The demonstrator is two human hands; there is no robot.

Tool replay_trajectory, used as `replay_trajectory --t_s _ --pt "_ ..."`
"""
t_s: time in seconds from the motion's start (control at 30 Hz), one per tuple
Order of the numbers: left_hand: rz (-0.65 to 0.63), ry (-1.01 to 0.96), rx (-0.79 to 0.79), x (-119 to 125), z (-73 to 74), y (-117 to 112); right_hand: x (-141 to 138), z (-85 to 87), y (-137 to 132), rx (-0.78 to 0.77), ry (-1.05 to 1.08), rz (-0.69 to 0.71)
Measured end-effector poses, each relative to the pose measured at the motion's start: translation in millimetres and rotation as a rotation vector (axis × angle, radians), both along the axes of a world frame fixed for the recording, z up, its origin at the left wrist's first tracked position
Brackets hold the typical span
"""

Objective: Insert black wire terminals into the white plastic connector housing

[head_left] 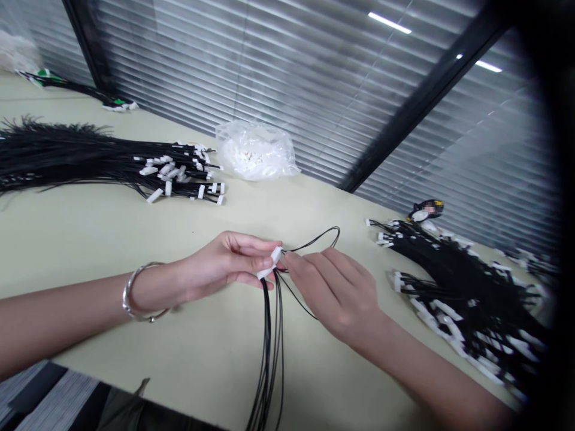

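Note:
Between the thumb and fingers of my left hand (pixel 236 257) are white plastic connectors (pixel 277 255), held above the middle of the table. Black wires (pixel 269 335) hang from them toward the table's front edge. My right hand (pixel 335 287) is closed close to the connectors' right side, its fingertips pinched on a thin black wire (pixel 309 240). That wire loops up behind the right hand, and another strand passes beneath it. The exact wire end in the right fingertips is hidden.
On the table (pixel 188 335), a large bundle of black wires (pixel 81 158) with white connectors lies left. A clear bag (pixel 257 152) of small white parts stands at the back. More wire harnesses (pixel 467 287) are piled right, beside a black roll (pixel 426 209). Window blinds (pixel 269 66) border the back edge.

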State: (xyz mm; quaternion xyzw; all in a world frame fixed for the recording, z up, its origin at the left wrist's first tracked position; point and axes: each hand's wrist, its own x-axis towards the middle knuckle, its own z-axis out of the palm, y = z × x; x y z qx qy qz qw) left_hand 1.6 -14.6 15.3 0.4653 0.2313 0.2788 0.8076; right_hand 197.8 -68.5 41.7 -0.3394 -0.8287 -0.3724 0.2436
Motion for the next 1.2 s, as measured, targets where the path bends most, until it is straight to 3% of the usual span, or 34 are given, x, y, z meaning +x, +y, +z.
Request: replay_trajectory --t_s 0.27,0.4,0.5,0.63,0.73,0.8,0.87,1.0,1.13,1.2 --pt "-0.007 0.004 0.013 1.0 -0.1 -0.6 1.9 -4.1 5.9 -0.037 0.017 0.021" --pt "-0.010 -0.020 0.040 -0.3 1.9 4.1 3.1 0.2 12.6 -0.070 0.096 -0.123" --pt "-0.107 -0.092 0.044 -3.9 2.2 6.8 11.4 2.4 24.3 -0.104 0.245 -0.237" --pt "-0.278 -0.182 0.084 -7.5 0.6 5.7 35.2 -6.5 52.1 -0.352 0.500 -0.285" --pt "-0.308 -0.184 0.094 -7.7 -0.4 5.4 52.9 -18.3 72.0 -0.589 0.705 -0.338" --pt "-0.287 -0.185 0.081 -7.5 -0.3 6.7 59.9 -22.8 78.9 -0.666 0.749 -0.339" --pt "-0.245 -0.174 0.065 -7.3 0.4 8.2 61.6 -21.5 78.5 -0.604 0.695 -0.329" --pt "-0.113 -0.125 0.014 -6.5 1.4 9.5 47.7 -1.6 55.4 -0.217 0.429 -0.214" --pt "-0.018 -0.078 -0.011 -5.2 0.5 8.5 19.5 18.8 18.5 0.059 0.179 0.183" --pt "-0.010 -0.094 -0.014 -5.1 -0.3 8.0 7.1 21.3 4.2 0.088 0.084 0.331"
